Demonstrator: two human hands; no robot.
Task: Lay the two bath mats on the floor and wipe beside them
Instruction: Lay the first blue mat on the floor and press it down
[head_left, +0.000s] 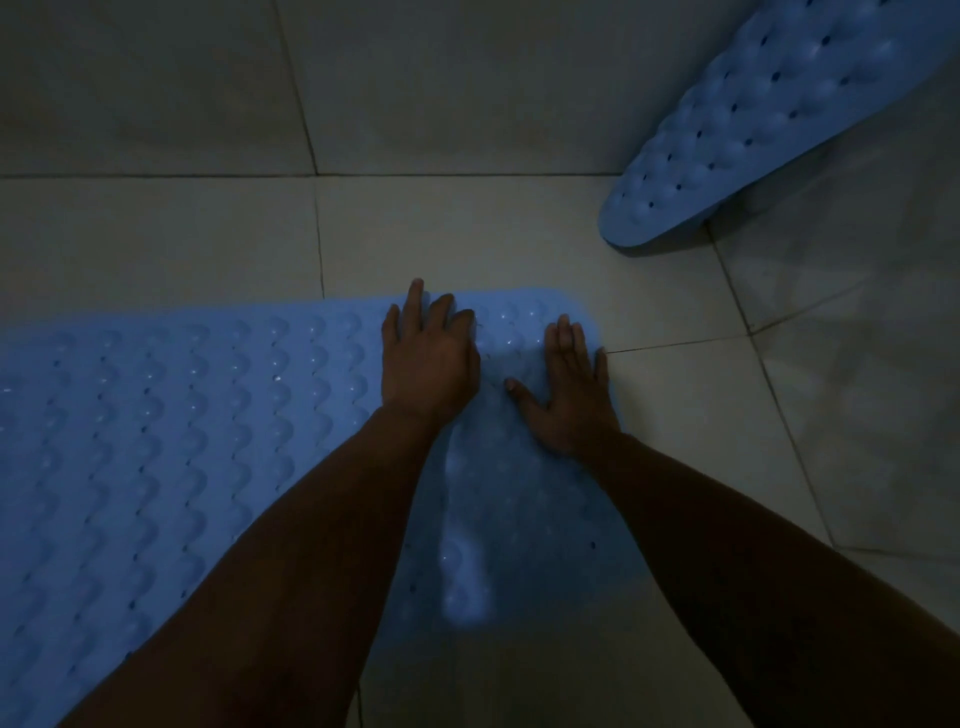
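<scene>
Head view showed left hand (428, 358) and right hand (566, 387) pressed flat, fingers spread, gripping nothing, on near mat (182, 415) on floor (467, 234). Second mat (769, 114) lay well apart at upper right. Mats judged floppy, light rubber; best lifted by an edge.

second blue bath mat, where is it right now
In the head view, the second blue bumpy rubber bath mat sits upper right on the tiled floor, apart from the mat under both hands.

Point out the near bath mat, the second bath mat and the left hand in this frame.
near bath mat (171, 415): head view, on its bumpy top surface, left of the hands.
second bath mat (753, 119): head view, on its dimpled surface, upper right.
left hand (428, 358): head view, on the back of the hand.
</scene>
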